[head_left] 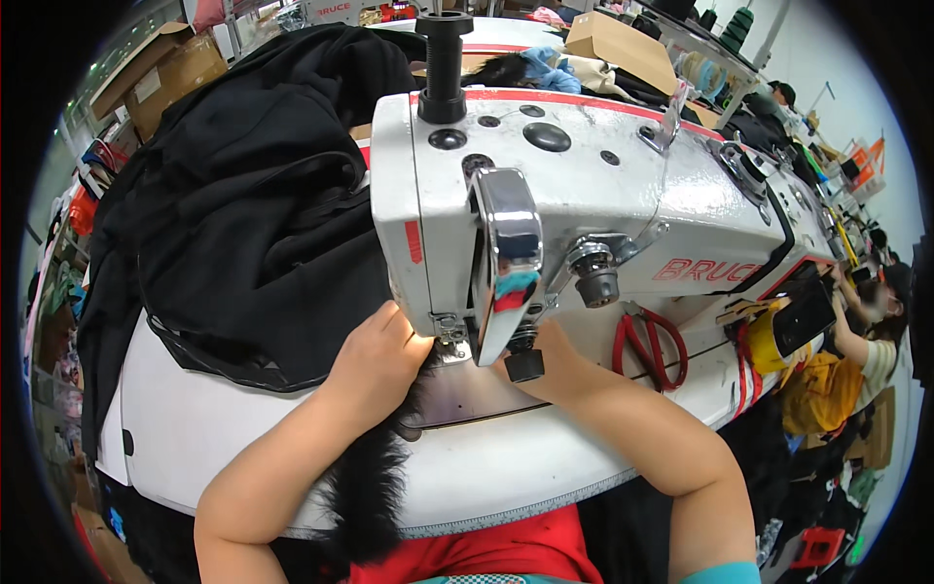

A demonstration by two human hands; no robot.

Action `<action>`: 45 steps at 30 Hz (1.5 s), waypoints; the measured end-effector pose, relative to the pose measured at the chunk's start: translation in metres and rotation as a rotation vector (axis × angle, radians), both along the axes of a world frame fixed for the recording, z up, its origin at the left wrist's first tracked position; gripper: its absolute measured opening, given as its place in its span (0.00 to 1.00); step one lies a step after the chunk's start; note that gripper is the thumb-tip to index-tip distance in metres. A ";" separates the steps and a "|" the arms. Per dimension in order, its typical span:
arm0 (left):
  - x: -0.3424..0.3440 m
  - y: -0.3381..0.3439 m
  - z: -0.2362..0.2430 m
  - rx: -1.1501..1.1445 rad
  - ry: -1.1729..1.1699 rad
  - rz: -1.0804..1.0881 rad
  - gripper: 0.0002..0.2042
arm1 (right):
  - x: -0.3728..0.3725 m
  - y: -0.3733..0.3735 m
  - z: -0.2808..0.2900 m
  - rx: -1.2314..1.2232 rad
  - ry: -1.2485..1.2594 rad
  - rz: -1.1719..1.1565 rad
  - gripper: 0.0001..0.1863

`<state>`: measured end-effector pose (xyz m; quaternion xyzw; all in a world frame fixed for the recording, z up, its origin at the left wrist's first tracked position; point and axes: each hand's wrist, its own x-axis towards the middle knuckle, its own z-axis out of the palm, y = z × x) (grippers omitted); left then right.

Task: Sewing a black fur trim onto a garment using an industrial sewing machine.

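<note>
A white sewing machine [603, 185] stands in front of me, its needle area lit beside the presser foot [452, 348]. My left hand [379, 360] is at the left of the foot, fingers curled closed on a black fur strip [368, 487]. The strip hangs from there over the table's front edge towards my lap. My right hand [541, 358] lies right of the needle, behind the machine's lever guard and a black knob; its fingers are hidden. A large black fabric garment [253, 214] is heaped left of the machine, reaching close to my left hand.
Red-handled scissors [650, 346] lie under the machine's arm, right of my right forearm. A measuring scale runs along the white table's [506, 487] front edge. A phone [806, 316] stands by a yellow thing at the right, and a person [871, 341] sits beyond. Cardboard boxes [170, 83] stand behind.
</note>
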<state>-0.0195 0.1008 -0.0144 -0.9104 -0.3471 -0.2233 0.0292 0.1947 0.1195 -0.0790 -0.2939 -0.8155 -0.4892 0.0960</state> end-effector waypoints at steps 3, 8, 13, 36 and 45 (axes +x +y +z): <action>0.000 -0.001 -0.001 -0.009 -0.024 -0.018 0.07 | 0.008 -0.010 0.005 -0.851 0.755 0.134 0.01; -0.002 -0.001 -0.001 -0.062 -0.008 -0.021 0.06 | 0.003 -0.016 0.014 -1.035 1.021 0.223 0.03; 0.000 0.000 0.004 -0.011 -0.080 -0.012 0.04 | 0.004 -0.013 0.027 -0.948 0.651 0.077 0.04; -0.021 -0.045 0.016 0.012 0.004 0.013 0.16 | 0.029 -0.038 0.067 -0.767 0.431 0.388 0.11; -0.039 -0.024 0.020 0.023 0.076 -0.064 0.13 | 0.028 -0.046 0.065 -0.788 0.616 0.371 0.11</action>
